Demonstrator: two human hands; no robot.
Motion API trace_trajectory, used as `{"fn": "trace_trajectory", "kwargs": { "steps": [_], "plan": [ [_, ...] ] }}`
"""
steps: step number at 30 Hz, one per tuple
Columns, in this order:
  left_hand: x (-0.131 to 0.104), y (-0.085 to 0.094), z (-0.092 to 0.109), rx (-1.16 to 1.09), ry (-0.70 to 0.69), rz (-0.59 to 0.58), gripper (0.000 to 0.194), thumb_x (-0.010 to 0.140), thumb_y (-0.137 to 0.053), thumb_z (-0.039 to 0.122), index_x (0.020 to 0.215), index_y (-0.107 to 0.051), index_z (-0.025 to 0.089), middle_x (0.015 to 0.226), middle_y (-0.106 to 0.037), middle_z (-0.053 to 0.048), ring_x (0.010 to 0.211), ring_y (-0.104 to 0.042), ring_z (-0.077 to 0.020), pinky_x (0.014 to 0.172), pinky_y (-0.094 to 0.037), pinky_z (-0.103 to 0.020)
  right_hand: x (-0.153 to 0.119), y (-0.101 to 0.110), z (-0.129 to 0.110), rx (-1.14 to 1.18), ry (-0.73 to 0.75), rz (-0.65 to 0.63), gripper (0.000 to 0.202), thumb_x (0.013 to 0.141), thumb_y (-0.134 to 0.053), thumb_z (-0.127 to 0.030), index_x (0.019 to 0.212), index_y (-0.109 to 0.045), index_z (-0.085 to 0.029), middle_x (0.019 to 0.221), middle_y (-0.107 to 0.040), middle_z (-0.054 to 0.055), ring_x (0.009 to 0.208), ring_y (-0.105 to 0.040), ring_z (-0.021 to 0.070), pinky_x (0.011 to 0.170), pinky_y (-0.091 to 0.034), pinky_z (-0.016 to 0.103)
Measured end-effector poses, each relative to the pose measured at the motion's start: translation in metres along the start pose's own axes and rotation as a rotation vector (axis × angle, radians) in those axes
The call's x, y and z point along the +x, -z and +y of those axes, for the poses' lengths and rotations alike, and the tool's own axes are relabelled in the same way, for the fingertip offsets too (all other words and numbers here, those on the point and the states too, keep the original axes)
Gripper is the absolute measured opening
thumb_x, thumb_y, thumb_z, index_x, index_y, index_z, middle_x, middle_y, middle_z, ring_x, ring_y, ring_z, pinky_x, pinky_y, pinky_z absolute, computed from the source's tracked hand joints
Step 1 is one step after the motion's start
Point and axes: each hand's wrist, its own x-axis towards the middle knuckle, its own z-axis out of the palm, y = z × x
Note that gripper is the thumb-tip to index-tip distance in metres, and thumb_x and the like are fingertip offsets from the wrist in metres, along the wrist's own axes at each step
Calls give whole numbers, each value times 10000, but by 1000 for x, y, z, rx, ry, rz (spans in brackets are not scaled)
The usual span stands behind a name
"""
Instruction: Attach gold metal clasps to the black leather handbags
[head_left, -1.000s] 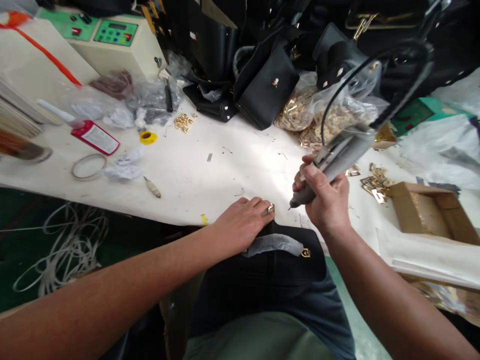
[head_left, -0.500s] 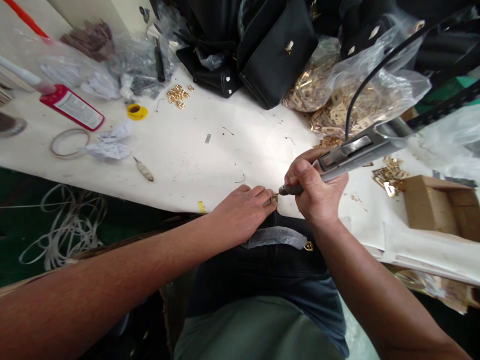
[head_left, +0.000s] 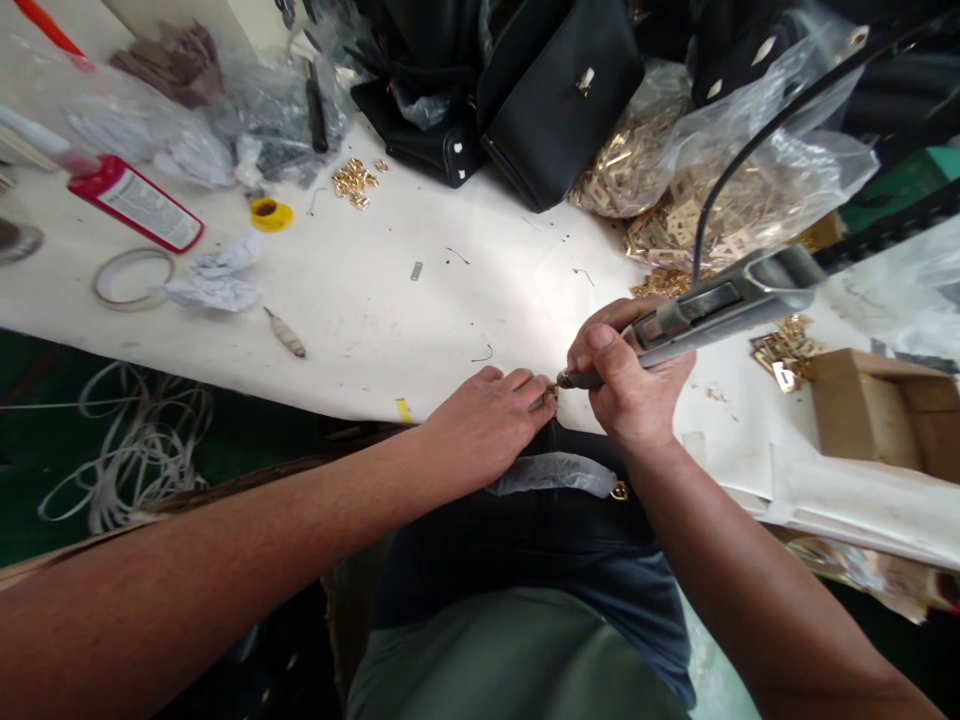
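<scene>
My right hand [head_left: 634, 375] is wrapped round a grey electric screwdriver [head_left: 720, 305], its cable running up to the right. The tool's tip meets a small gold metal fitting [head_left: 553, 391] at the table's front edge. My left hand [head_left: 491, 420] presses its closed fingers on that fitting, which they partly cover. Below it, a black handbag [head_left: 570, 520] lies against my lap, partly hidden by my left hand and forearm. Its handle [head_left: 559, 474] is wrapped in clear plastic and ends in a gold ring.
Black bags [head_left: 562, 100] stand at the back beside plastic sacks of gold plates [head_left: 697, 215]. A cardboard box [head_left: 862, 410] sits at the right. On the left lie a red bottle [head_left: 139, 203], a tape roll [head_left: 133, 277], yellow tape [head_left: 271, 214] and a wrapped-handle awl [head_left: 285, 333].
The screwdriver tip sits slightly lower and closer to the gold fitting, and the tool's body has tilted a little. Both hands keep nearly the same place; the view has shifted slightly.
</scene>
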Motion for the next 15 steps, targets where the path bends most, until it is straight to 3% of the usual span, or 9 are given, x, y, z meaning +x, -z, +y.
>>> {"fn": "trace_trajectory", "kwargs": {
  "steps": [5, 15],
  "plan": [
    [0, 0, 0, 0, 6, -2, 340, 1031, -475, 190, 1361, -553, 194, 1314, -622, -115, 1247, -547, -258, 1001, -462, -405, 0, -1, -1, -20, 32, -6, 348, 890, -683, -557, 770, -547, -261, 614, -521, -43, 508, -498, 136, 455, -450, 302],
    [1, 2, 1, -1, 4, -4, 299, 1048, -446, 210, 1317, -576, 185, 1280, -634, -119, 1212, -553, -267, 964, -466, -404, 1, -2, -14, 22, -41, -49, 276, 853, -693, -445, 716, -537, -263, 630, -559, -29, 534, -529, 153, 503, -492, 329]
  ]
}}
